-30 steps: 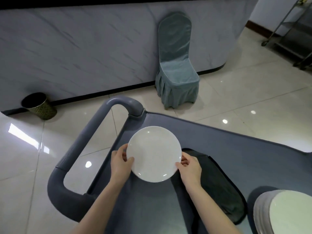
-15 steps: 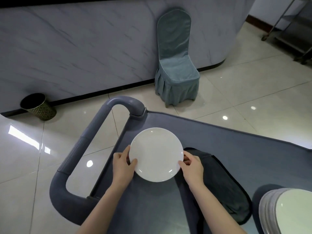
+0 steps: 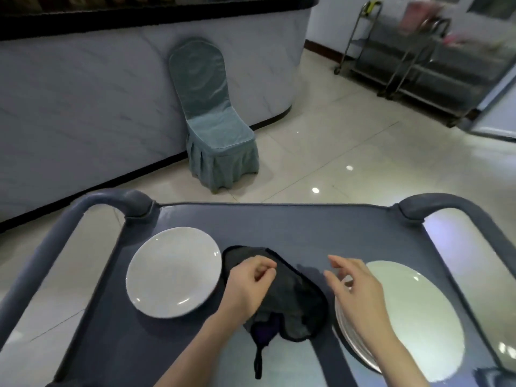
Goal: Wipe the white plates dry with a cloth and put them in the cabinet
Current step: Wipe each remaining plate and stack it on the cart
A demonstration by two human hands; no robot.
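One white plate (image 3: 173,270) lies flat on the left of the grey cart top (image 3: 293,227). A dark cloth (image 3: 296,305) lies crumpled in the middle of the cart. My left hand (image 3: 248,286) hovers over the cloth's left part with fingers loosely curled; I see nothing between them. On the right stands a stack of white plates (image 3: 413,317). My right hand (image 3: 357,291) hangs over the stack's left rim, its fingers spread and relaxed, holding nothing.
The cart has grey curved handles at the left (image 3: 55,241) and the right (image 3: 480,219). Beyond it stand a covered chair (image 3: 215,124), a marble counter (image 3: 83,93) and metal racks (image 3: 435,60) on a glossy tiled floor.
Both hands have let go of the plate, which now lies on the cart's left. My left hand moved over the cloth, my right hand toward the stack. My view swung right.
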